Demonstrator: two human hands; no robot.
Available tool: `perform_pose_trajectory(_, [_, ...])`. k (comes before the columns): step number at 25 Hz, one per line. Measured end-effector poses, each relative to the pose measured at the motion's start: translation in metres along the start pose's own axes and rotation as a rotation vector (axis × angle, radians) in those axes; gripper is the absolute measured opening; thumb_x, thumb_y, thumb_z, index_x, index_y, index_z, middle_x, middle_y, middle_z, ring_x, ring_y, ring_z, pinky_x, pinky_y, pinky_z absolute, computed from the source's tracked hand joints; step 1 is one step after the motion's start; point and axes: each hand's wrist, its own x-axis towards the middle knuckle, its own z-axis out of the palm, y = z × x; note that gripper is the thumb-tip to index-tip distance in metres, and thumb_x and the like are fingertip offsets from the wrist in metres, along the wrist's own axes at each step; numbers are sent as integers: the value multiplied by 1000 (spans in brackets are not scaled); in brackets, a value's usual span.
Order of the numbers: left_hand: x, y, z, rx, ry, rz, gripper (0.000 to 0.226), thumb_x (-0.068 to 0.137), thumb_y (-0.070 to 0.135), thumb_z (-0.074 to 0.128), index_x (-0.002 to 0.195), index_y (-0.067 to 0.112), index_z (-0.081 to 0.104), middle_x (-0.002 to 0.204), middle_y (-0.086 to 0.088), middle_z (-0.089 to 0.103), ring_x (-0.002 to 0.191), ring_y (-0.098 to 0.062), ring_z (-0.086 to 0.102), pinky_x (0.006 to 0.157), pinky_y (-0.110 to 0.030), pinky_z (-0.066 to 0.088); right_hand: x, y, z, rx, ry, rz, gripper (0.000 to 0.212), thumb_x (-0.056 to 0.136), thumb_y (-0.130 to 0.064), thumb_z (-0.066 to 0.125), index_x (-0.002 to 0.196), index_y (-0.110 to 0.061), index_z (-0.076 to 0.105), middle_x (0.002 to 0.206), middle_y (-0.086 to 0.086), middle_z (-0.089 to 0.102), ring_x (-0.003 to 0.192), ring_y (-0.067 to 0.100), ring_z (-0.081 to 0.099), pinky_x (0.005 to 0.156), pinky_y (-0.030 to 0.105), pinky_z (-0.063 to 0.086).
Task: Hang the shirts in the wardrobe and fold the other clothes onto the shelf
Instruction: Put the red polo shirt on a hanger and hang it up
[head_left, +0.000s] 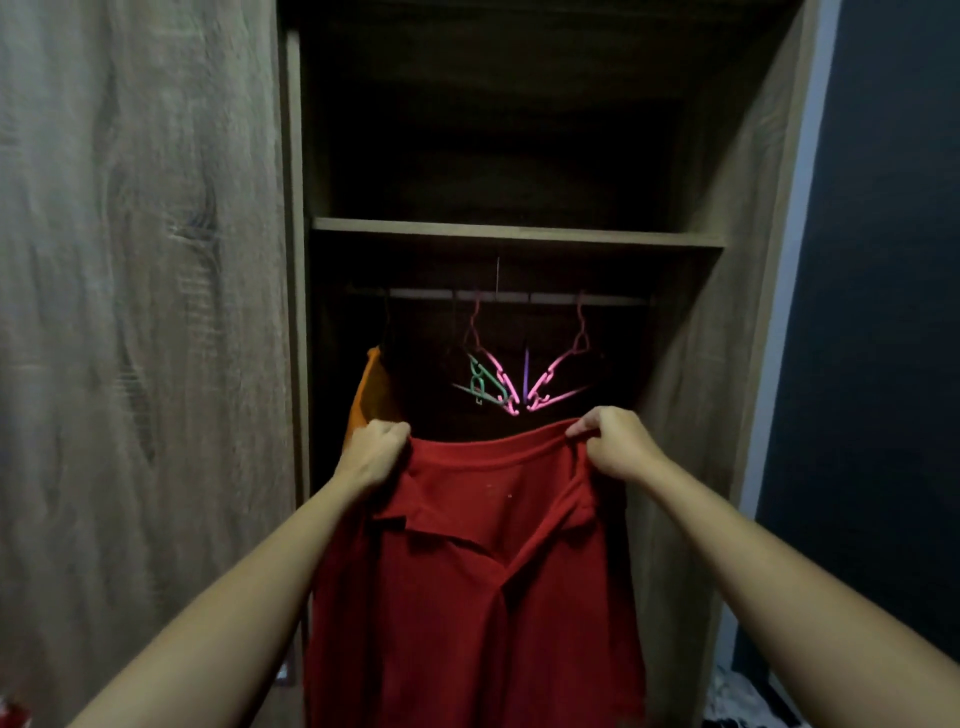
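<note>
Open wardrobe (737, 218), wood-grain laminate, door (135, 312) swung out at left. Inside, a flat shelf (514, 233) spans the width near the top; compartment above it is dark, contents can't be told. Under the shelf a thin rail (519, 297) runs side to side. On the rail: two pink plastic hangers (558, 371) with notched arms, tilted toward each other, a small green hanger (480, 382) beside the left pink one, a thin purple piece (525, 371) between the pinks. At the left end of the rail an orange garment (369, 395) hangs against the wardrobe's left wall, partly behind the left hand.

Red shirt (483, 582), knit polo-type fabric with folded collar and front placket, held up in front of the wardrobe opening, below the hangers, not on a hanger, not on the rail. It hangs straight down, soft, a few creases.

Left hand (371, 452) fingers curled tight around the shirt's upper left edge. Right hand (615, 441) thumb and fingers pinch the upper right edge, fabric stretched taut between both.

Patterned cloth (748, 701) lies at the bottom right, blurred.
</note>
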Motion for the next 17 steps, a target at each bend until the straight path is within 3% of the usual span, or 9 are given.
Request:
perform_pose_trajectory(4, [32,11,21,-8,-3,-103,65,83,63,17,79,23,67,95,-8,70,93,-34,63,90,-40,48,20,-5,12,-85,-10,-114,41,76,2,49,108,-12,70,119,9,65,112,24,60,97,27,46])
perform_pose_trajectory(6, [56,19,33,-16,49,-115,64,88,60,17,83,23,69,100,-11,70,96,-35,62,93,-39,45,31,-6,18,-130,-46,-168,40,75,0,51,108,-12,70,119,9,65,114,25,59,98,28,45])
perform_pose_trajectory(9, [98,33,48,-95,135,-119,50,93,51,30,81,19,67,91,-11,72,86,-33,66,90,-40,50,57,0,24,-180,-70,-236,37,75,-3,52,106,-14,71,117,8,64,113,25,58,98,30,45])
perform_pose_trajectory(14, [155,62,72,-181,248,-146,44,98,35,41,121,2,58,120,-20,62,116,-36,54,99,-35,41,87,21,22,-209,-41,-299,38,76,-1,51,107,-12,70,116,7,62,111,24,58,96,30,46])
perform_pose_trajectory(17, [189,70,94,-293,260,-231,51,98,36,40,131,-4,46,130,-25,52,122,-38,48,100,-36,38,100,43,24,-219,-49,-319,42,73,-1,49,109,-13,68,115,5,60,110,23,58,97,27,45])
